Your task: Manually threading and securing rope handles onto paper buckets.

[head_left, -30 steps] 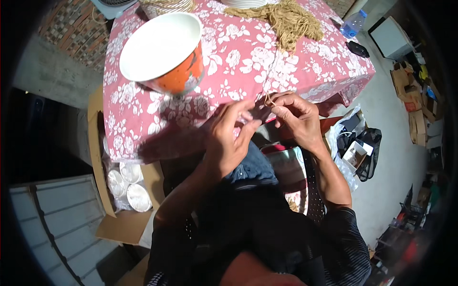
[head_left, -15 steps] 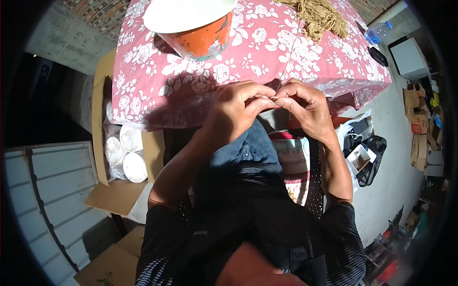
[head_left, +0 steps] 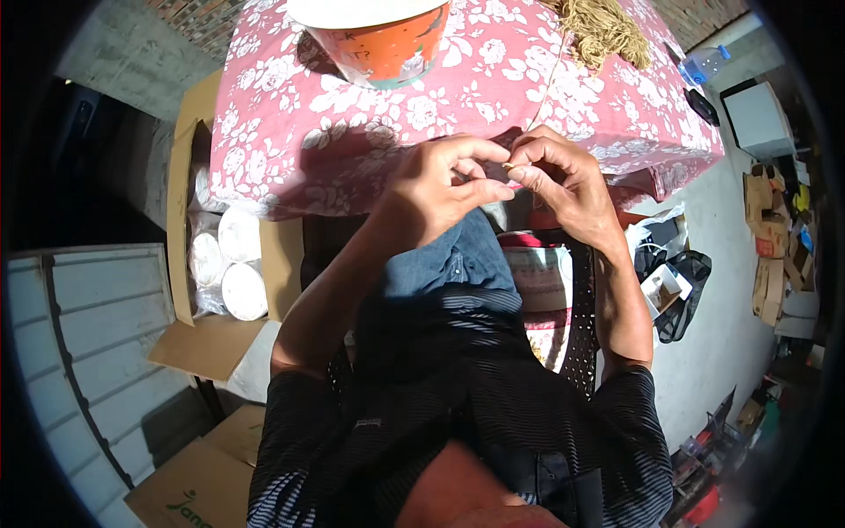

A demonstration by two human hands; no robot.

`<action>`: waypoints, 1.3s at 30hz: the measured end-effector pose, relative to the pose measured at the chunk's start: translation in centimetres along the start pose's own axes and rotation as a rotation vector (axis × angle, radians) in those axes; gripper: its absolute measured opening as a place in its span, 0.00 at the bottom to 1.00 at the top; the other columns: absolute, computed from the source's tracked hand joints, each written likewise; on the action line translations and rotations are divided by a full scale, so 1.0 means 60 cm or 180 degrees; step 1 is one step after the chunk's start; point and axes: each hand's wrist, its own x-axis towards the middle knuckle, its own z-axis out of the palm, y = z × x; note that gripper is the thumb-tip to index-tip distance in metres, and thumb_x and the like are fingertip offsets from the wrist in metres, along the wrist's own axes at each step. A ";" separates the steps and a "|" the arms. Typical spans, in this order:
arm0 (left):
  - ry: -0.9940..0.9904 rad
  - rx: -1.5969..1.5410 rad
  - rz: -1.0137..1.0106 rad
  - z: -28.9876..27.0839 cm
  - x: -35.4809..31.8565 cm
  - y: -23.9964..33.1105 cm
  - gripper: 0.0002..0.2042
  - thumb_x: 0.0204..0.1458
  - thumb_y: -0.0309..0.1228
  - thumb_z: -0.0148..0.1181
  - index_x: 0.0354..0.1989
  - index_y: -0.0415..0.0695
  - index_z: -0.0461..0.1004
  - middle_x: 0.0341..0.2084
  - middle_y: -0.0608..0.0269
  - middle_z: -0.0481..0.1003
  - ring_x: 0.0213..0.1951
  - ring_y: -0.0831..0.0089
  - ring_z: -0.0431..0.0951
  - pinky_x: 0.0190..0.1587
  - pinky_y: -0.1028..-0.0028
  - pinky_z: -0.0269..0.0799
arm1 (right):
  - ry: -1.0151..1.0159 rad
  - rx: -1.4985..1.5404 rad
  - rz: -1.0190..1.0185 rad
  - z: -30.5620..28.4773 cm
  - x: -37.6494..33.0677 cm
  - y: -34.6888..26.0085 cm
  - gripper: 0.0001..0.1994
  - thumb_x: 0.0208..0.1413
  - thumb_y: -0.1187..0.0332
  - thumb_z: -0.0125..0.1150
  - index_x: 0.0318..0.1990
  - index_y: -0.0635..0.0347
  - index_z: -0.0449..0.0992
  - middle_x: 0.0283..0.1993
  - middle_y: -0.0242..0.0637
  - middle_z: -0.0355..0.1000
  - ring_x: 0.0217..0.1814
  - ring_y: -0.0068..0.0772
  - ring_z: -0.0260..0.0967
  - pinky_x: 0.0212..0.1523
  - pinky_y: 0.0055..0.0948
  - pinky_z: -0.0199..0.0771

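Note:
My right hand [head_left: 568, 189] pinches a small tan bit [head_left: 510, 165] between thumb and index finger; it looks like the end of a cord, too small to tell fully. From these fingers a thin tan string [head_left: 547, 92] runs up over the table to a loose bundle of tan yarn [head_left: 607, 35] at the far right. My left hand [head_left: 436, 189] is beside it, thumb and index finger apart, the index tip close to the bit. Whether that tip touches it I cannot tell. Both hands are over the near edge of the table [head_left: 343, 176], covered with a pink floral cloth.
An orange bucket [head_left: 387, 53] with a white top stands at the far left of the table. A dark object [head_left: 701, 107] and a clear bottle [head_left: 704, 63] are at the right. On the left, an open cardboard box [head_left: 224, 348] holds white round tubs [head_left: 244, 292]. Bags [head_left: 682, 295] lie at right.
My left thumb and index finger have parted and drawn back from the small bit, which stays in my right fingers. The view has shifted slightly, so the bucket sits higher.

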 end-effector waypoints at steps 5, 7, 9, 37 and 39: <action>-0.0018 -0.0409 -0.0177 -0.003 0.004 -0.007 0.08 0.60 0.25 0.68 0.44 0.33 0.83 0.31 0.62 0.83 0.35 0.80 0.80 0.39 0.77 0.77 | 0.0060 -0.0048 -0.0097 0.004 -0.005 -0.014 0.06 0.65 0.72 0.66 0.39 0.68 0.79 0.39 0.33 0.72 0.41 0.21 0.69 0.40 0.25 0.70; -0.0010 -0.0399 -0.0221 -0.012 -0.001 -0.008 0.08 0.62 0.26 0.66 0.42 0.33 0.82 0.30 0.63 0.82 0.33 0.81 0.79 0.38 0.77 0.77 | 0.0015 0.0017 0.0049 0.003 -0.006 -0.017 0.07 0.65 0.71 0.66 0.39 0.67 0.79 0.39 0.32 0.72 0.40 0.20 0.69 0.38 0.25 0.70; -0.0226 -0.0543 -0.0405 -0.033 -0.001 0.001 0.09 0.63 0.27 0.66 0.43 0.33 0.82 0.31 0.63 0.82 0.33 0.81 0.79 0.38 0.77 0.77 | -0.0032 0.0083 0.0178 0.002 -0.006 -0.022 0.07 0.66 0.70 0.65 0.39 0.66 0.79 0.38 0.32 0.72 0.38 0.18 0.69 0.36 0.24 0.71; 0.0069 -0.0646 -0.0520 -0.011 0.002 -0.002 0.12 0.63 0.29 0.66 0.49 0.34 0.76 0.32 0.61 0.81 0.30 0.82 0.76 0.30 0.81 0.70 | -0.0154 0.1345 0.1337 0.001 0.008 -0.014 0.11 0.68 0.65 0.65 0.43 0.67 0.82 0.33 0.32 0.78 0.25 0.16 0.67 0.24 0.21 0.68; 0.0217 -0.0610 -0.0423 -0.003 0.004 -0.004 0.12 0.61 0.27 0.68 0.49 0.33 0.76 0.31 0.60 0.81 0.29 0.82 0.77 0.29 0.81 0.71 | -0.0129 0.1290 0.1328 0.004 0.009 -0.015 0.11 0.67 0.65 0.65 0.43 0.67 0.83 0.33 0.33 0.78 0.24 0.16 0.67 0.23 0.21 0.68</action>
